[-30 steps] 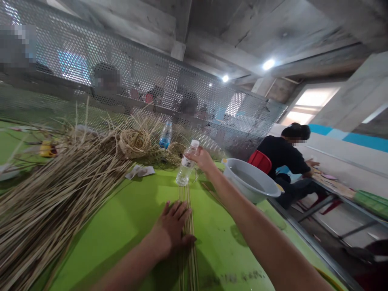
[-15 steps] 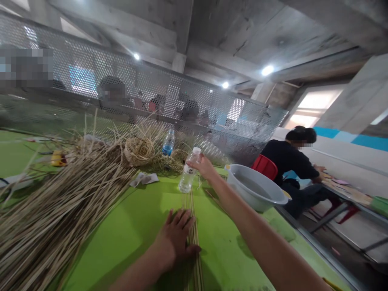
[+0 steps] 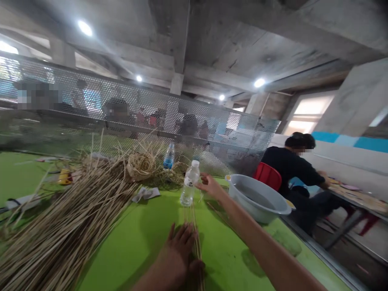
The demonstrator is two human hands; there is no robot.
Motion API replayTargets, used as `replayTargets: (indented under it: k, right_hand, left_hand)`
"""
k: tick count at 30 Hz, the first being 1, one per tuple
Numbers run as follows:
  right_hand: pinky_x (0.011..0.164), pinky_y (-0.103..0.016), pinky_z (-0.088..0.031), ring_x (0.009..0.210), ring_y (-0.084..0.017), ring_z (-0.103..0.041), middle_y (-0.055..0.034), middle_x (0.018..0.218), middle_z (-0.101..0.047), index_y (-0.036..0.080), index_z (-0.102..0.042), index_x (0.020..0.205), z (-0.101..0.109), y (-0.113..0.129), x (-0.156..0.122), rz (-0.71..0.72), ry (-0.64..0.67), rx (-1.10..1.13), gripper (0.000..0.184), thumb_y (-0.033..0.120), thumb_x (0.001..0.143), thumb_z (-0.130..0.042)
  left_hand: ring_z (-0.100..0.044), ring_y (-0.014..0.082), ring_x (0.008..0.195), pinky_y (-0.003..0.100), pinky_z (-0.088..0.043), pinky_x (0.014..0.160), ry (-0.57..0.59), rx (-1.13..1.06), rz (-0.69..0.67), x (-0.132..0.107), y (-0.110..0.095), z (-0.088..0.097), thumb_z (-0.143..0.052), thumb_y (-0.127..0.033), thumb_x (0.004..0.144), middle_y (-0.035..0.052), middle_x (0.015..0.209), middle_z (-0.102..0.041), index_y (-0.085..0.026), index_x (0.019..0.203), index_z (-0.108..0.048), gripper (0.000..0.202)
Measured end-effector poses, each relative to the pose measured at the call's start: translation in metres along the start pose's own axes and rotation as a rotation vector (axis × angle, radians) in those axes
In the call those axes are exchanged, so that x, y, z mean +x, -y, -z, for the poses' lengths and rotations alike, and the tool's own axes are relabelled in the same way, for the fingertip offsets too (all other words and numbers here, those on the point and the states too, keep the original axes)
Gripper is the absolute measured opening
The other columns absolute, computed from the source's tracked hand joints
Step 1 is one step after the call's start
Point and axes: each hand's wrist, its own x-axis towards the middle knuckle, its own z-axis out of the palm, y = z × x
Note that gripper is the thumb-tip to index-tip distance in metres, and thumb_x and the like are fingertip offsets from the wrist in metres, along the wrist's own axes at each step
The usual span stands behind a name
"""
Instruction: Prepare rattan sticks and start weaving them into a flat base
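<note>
A clear plastic bottle (image 3: 188, 186) with a white cap stands upright on the far ends of several thin strips (image 3: 197, 242) laid lengthwise on the green tabletop (image 3: 136, 230). My right hand (image 3: 209, 185) is just to the right of the bottle, fingers apart and no longer wrapped round it; whether a fingertip still touches it I cannot tell. Nearer to me, my left hand (image 3: 181, 246) lies flat over the strips with its fingers spread, pressing on them.
A big heap of dry strips (image 3: 69, 214) covers the left side, with a woven basket piece (image 3: 141, 165) behind it. Beyond stands another bottle (image 3: 169, 157). A grey basin (image 3: 257, 198) holds water at right. A perforated metal screen (image 3: 163, 117) closes the back; a seated person (image 3: 287, 161) works at right.
My right hand has let go of the bottle and drawn slightly right. The bottle stays on the strips. My left hand keeps its place on them; the view has tilted up a little.
</note>
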Motion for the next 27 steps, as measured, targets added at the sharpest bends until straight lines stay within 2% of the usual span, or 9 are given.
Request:
replayTargets:
  k: [5, 9, 13, 16, 19, 21, 24, 27]
  right_hand:
    - [0.093, -0.046, -0.055, 0.104, -0.023, -0.066, -0.0093, 0.121, -0.066, 0.019, -0.065, 0.118, 0.035, -0.017, 0.003, -0.067, -0.015, -0.187, 0.027, 0.029, 0.093, -0.068]
    - [0.091, -0.045, -0.055, 0.102, -0.022, -0.065, -0.0083, 0.119, -0.066, 0.018, -0.065, 0.115, 0.071, -0.017, 0.017, -0.073, -0.107, -0.31, 0.023, 0.033, 0.097, -0.064]
    - [0.09, -0.042, -0.054, 0.101, -0.021, -0.064, -0.0076, 0.117, -0.066, 0.02, -0.067, 0.11, 0.098, -0.002, 0.036, -0.029, -0.22, -0.358, 0.02, 0.034, 0.098, -0.062]
    - [0.09, -0.043, -0.052, 0.096, -0.021, -0.065, -0.0066, 0.109, -0.068, 0.019, -0.067, 0.105, 0.102, 0.027, 0.051, 0.062, -0.302, -0.346, 0.017, 0.033, 0.096, -0.063]
    - [0.093, -0.041, -0.049, 0.098, -0.024, -0.065, -0.0073, 0.106, -0.071, 0.023, -0.07, 0.106, 0.087, 0.075, 0.064, 0.231, -0.349, -0.299, 0.016, 0.026, 0.093, -0.06]
    - [0.094, -0.041, -0.048, 0.102, -0.024, -0.064, -0.0072, 0.112, -0.07, 0.026, -0.07, 0.112, 0.065, 0.113, 0.071, 0.359, -0.344, -0.28, 0.023, 0.027, 0.092, -0.058]
    - [0.097, -0.04, -0.047, 0.105, -0.024, -0.063, -0.0062, 0.119, -0.069, 0.027, -0.069, 0.117, 0.014, 0.164, 0.082, 0.505, -0.252, -0.307, 0.028, 0.026, 0.092, -0.057]
    - [0.103, -0.039, -0.044, 0.113, -0.024, -0.061, -0.0042, 0.123, -0.068, 0.028, -0.07, 0.118, -0.045, 0.189, 0.1, 0.532, -0.14, -0.399, 0.03, 0.02, 0.091, -0.057]
  left_hand:
    - [-0.02, 0.0338, 0.152, 0.067, -0.009, 0.122, 0.056, 0.05, -0.009, 0.005, 0.001, -0.001, -0.033, -0.071, 0.095, 0.0093, 0.163, -0.027, -0.029, 0.155, -0.036, 0.073]
    - [-0.019, 0.0345, 0.151, 0.07, -0.009, 0.12, 0.068, 0.073, -0.028, 0.009, 0.009, -0.009, -0.033, -0.068, 0.097, 0.0071, 0.163, -0.022, -0.034, 0.156, -0.029, 0.068]
    - [-0.019, 0.0361, 0.151, 0.071, -0.01, 0.119, 0.065, 0.053, -0.042, 0.012, 0.012, -0.012, -0.037, -0.07, 0.095, 0.0067, 0.163, -0.021, -0.035, 0.156, -0.026, 0.072]
    - [-0.019, 0.0372, 0.151, 0.07, -0.011, 0.12, 0.101, 0.041, -0.011, 0.013, 0.008, -0.008, -0.044, -0.071, 0.092, 0.0073, 0.163, -0.023, -0.032, 0.156, -0.03, 0.075]
    - [-0.02, 0.039, 0.151, 0.072, -0.012, 0.118, 0.127, 0.039, 0.008, 0.013, 0.006, -0.006, -0.046, -0.072, 0.091, 0.0109, 0.163, -0.022, -0.03, 0.155, -0.032, 0.079]
    - [-0.022, 0.039, 0.15, 0.072, -0.013, 0.118, 0.086, 0.026, -0.026, 0.014, 0.01, -0.011, -0.044, -0.074, 0.09, 0.0123, 0.162, -0.023, -0.031, 0.155, -0.032, 0.079]
    - [-0.02, 0.0391, 0.151, 0.071, -0.012, 0.12, 0.061, -0.009, -0.049, 0.019, 0.021, -0.025, -0.045, -0.076, 0.089, 0.0124, 0.163, -0.021, -0.032, 0.156, -0.032, 0.081]
    - [-0.014, 0.0406, 0.152, 0.073, -0.007, 0.119, 0.126, -0.034, -0.053, 0.026, 0.031, -0.039, -0.048, -0.078, 0.086, 0.0128, 0.164, -0.013, -0.03, 0.157, -0.026, 0.089]
